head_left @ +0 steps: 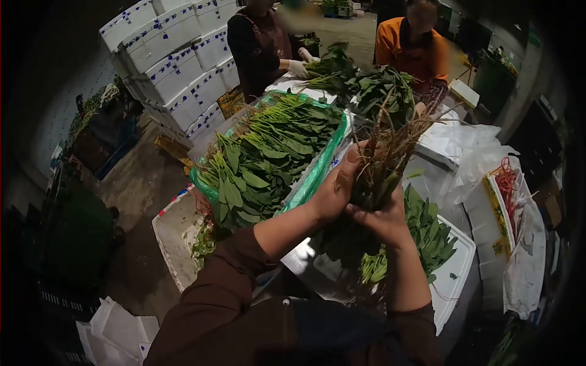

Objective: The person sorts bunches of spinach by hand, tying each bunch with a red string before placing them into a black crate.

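Note:
Between my two hands a bunch of leafy greens [381,168] is held up, its brown roots pointing upward and its leaves hanging below. My left hand [339,186] wraps round its left side, and my right hand [386,216] grips it lower on the right. To the left, a box lined with green plastic [305,194] is filled with rows of leafy greens [262,155]. Below and right of my hands, more leaves [427,229] lie on a white foam lid [456,259].
Across the table stand a person in dark clothes with gloves [259,49] and a person in orange [397,46]. White foam boxes [177,67] are stacked at the back left. A box with red ties [506,195] sits right, an open foam box [174,235] left.

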### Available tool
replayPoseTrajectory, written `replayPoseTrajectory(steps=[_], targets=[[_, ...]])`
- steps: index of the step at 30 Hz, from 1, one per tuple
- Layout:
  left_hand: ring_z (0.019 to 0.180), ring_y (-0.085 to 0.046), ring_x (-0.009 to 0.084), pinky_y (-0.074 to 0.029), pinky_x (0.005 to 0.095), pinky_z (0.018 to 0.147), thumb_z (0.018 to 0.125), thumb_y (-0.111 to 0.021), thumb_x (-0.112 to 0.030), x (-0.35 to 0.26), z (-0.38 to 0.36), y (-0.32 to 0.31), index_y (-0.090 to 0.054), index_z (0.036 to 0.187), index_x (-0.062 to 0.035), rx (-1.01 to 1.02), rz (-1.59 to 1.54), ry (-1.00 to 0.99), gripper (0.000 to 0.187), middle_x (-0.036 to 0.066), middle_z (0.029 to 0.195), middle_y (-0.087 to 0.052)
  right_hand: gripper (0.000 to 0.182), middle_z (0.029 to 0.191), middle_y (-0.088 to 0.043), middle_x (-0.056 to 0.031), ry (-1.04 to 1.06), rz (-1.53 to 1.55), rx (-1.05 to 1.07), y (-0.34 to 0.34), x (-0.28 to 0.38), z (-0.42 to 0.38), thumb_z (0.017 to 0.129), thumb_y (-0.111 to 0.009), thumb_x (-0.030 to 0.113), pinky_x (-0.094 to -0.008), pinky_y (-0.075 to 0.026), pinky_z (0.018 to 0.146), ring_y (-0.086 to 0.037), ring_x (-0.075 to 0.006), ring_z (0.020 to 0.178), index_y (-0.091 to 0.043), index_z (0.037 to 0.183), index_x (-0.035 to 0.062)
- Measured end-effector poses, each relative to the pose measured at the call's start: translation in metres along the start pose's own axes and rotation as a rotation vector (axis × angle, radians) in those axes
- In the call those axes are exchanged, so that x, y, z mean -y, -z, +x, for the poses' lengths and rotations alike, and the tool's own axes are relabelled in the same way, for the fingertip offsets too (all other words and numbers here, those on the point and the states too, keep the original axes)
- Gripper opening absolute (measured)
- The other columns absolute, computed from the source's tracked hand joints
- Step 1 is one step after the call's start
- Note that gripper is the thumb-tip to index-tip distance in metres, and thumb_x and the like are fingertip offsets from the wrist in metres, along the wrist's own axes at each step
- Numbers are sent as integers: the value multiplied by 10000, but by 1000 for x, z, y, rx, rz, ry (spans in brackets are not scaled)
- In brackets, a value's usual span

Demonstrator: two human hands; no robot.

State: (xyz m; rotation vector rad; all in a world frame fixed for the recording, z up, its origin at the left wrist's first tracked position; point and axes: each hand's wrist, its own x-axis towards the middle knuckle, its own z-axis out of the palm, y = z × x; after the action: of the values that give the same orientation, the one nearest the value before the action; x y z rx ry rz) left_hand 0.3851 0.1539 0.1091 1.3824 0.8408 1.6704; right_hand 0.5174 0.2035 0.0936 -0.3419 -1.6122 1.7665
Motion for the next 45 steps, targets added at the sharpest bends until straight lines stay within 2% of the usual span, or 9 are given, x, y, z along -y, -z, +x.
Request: replayPoseTrajectory(steps=[2,7,10,12,14,26,28,31,45], targets=[[1194,-412,150,-294,293,1033,977,-227,-491,10,1,-20,-308,1348,-1,46,-12,-67,620,110,1295,-431,700,1200,-470,-113,537,-1043,-136,28,6,-11,565,-837,225,-423,-380,970,-467,-256,1099,-520,1160,37],[1330,-247,300,-185,345,1092,982,-187,-469,29,4,-61,-367,1328,35,-17,371,-231,637,186,1351,-333,550,1143,-581,-102,6,7,96,74,2,-49,713,-745,56,-354,-491,867,-592,-253,1022,-490,1197,2],[1328,-252,304,-181,358,1095,980,-200,-476,29,13,-80,-355,1336,39,55,381,-330,645,187,1380,-309,483,1155,-579,-92,279,-453,-30,87,6,-56,751,-706,37,-300,-518,821,-621,-205,949,-494,1183,-5],[1326,-260,296,-186,379,1096,976,-226,-485,51,31,-94,-346,1353,15,70,205,-387,638,166,1384,-335,441,1150,-587,-88,153,64,-78,96,19,-52,785,-681,61,-287,-510,819,-623,-197,947,-494,1177,-18],[1319,-274,294,-201,381,1089,973,-233,-489,53,33,-99,-346,1355,10,73,100,-227,638,166,1383,-340,428,1144,-592,-88,127,-380,29,135,35,-41,801,-680,109,-287,-509,782,-618,-178,952,-503,1173,-10],[1235,-444,267,-389,402,1014,944,-318,-538,33,-18,-123,-344,1374,-55,169,-242,113,647,159,1374,-402,494,1126,-586,-96,-91,-5,-401,88,102,-97,764,-700,212,-342,-470,829,-584,-246,1024,-506,1204,101],[1328,-295,260,-301,397,1062,927,-325,-552,40,-47,-136,-337,1390,-70,187,-263,189,668,149,1437,-310,655,1195,-573,-51,924,-1150,41,148,43,-97,650,-773,166,-384,-395,952,-555,-233,1089,-484,1238,178],[1396,-142,287,-189,368,1105,974,-269,-473,125,-118,-112,-315,1402,-50,179,291,215,604,166,1503,-155,557,1291,-494,-4,618,-1838,150,158,-43,-142,721,-653,186,-438,-304,983,-419,-229,1239,-477,1246,237],[1313,-333,328,-297,353,1052,897,-526,-231,153,-147,-100,-411,1349,-61,160,740,286,496,188,1453,-283,481,1142,-537,-18,637,-1637,109,160,-113,-156,709,-586,110,-340,-474,788,-524,-228,1005,-565,1182,197]])
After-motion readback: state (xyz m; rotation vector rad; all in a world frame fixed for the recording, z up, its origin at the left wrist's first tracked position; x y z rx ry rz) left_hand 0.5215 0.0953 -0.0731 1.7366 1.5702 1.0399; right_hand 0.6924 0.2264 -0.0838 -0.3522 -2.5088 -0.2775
